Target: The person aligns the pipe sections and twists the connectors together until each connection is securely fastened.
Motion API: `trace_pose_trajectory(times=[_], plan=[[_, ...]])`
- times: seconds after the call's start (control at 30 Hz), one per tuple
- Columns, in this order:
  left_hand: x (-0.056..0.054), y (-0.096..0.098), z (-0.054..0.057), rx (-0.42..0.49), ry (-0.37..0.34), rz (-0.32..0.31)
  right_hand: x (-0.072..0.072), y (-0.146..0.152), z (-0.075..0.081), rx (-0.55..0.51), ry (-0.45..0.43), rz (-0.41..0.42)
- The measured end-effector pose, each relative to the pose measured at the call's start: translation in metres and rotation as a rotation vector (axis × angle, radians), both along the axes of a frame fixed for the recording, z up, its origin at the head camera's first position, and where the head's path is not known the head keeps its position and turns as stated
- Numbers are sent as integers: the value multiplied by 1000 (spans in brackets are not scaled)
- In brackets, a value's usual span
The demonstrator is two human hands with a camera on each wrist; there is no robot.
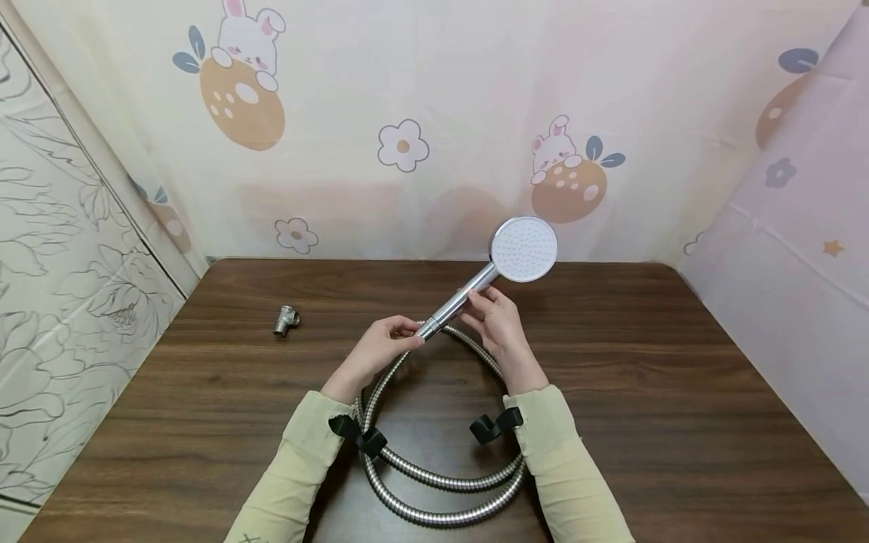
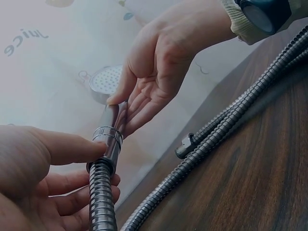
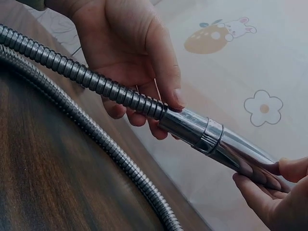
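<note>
A chrome shower head (image 1: 523,250) with a round white spray face is held tilted above the table, its face at the upper right. My right hand (image 1: 498,320) grips its handle (image 1: 468,290) with thumb and fingers. At the handle's lower end, my left hand (image 1: 380,351) pinches the smooth metal connector (image 3: 185,126) of a ribbed metal shower hose (image 1: 434,519). Connector and handle meet end to end in the right wrist view. The hose loops below both hands on the table, and its other end (image 2: 185,147) shows a metal fitting in the left wrist view.
A small metal tee fitting (image 1: 287,320) lies on the dark wooden table (image 1: 679,392), left of my hands. Behind the table hangs a patterned curtain (image 1: 462,90). Black straps (image 1: 497,426) dangle from both wrists near the hose.
</note>
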State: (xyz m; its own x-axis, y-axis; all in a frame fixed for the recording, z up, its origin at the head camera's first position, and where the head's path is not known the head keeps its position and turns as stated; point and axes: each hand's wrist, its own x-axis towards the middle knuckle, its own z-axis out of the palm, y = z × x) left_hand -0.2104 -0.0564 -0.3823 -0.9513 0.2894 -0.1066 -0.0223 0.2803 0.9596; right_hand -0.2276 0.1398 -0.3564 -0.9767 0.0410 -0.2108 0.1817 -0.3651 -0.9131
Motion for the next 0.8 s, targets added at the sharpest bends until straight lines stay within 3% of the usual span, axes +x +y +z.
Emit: trace_pose_trajectory(times=[0.23,0.43,0.67,0.8], plan=[[2,0,3,-16,-38,-9,0,-2,-4,36,-18,21],[15,2,23,-47,-32,-22,-1,-5,-10,60,-40,44],[4,3,1,-38,-32,-28,-2,-4,-15,102,-61,62],[3,4,-3,-66,-26,-31,-3,-5,-17,136,-72,74]])
